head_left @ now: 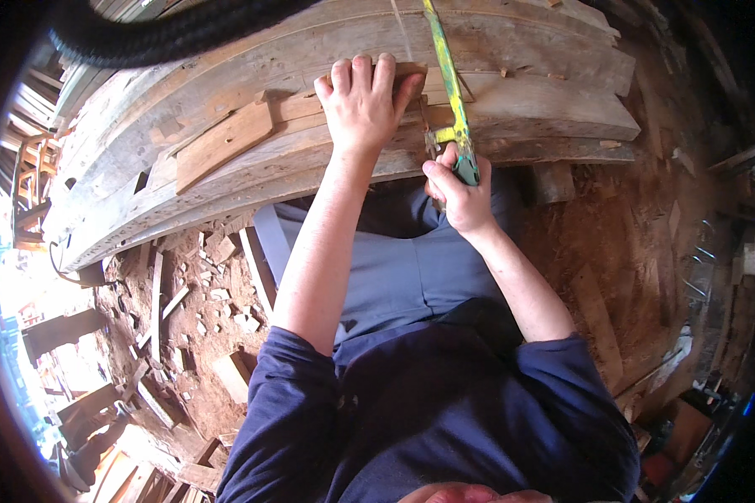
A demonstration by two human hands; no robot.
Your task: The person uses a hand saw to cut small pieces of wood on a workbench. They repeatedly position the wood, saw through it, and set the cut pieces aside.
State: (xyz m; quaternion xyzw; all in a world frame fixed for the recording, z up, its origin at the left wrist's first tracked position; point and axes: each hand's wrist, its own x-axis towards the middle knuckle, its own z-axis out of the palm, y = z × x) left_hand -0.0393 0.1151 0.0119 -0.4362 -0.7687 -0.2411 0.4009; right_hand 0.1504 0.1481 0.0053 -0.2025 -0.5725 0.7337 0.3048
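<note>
My left hand [362,105] grips a small brown wooden piece [415,74] lying on the stacked curved planks, its fingers bent over the top. Just right of it, my right hand [463,194] is closed round the green handle of a saw [449,67] with a paint-spattered yellow-green frame, which points away from me across the planks. The saw's blade is hard to make out beside the wood. A loose pale board [222,144] lies on the planks to the left.
Long weathered planks [554,42] span the upper view. Sawdust and several wood offcuts [222,293] cover the ground at the left, with more timber [75,331] beyond. Dirt and scraps [604,310] lie at the right. A black hose [143,46] arches across the top left.
</note>
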